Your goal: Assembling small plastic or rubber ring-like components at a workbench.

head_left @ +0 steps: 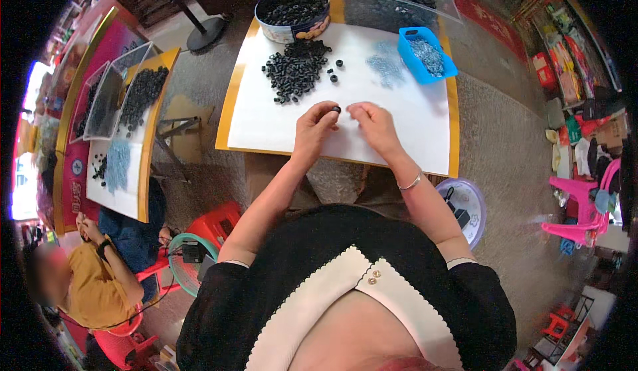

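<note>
Over the near part of the white tabletop [266, 125], my left hand [315, 130] pinches a small black cylindrical part [337, 109] between thumb and fingertips. My right hand [376, 129] is just to its right, thumb and fingers drawn together; whatever they hold is too small to make out. A gap separates the two hands. Beyond the left hand lies a heap of similar black parts [296, 72], with a few loose ones [334, 79] beside it. Past the right hand, small pale shiny pieces [385, 64] are scattered near a blue plastic basket [405, 42] holding more pieces.
A round tin [284, 33] of black parts and a clear bin [385, 19] stand at the far edge. A lidded-looking purple-rimmed tub [480, 215] is on the floor at right. At left, a person [100, 284] sits by another table [149, 191]. Pink stools [578, 201] stand far right.
</note>
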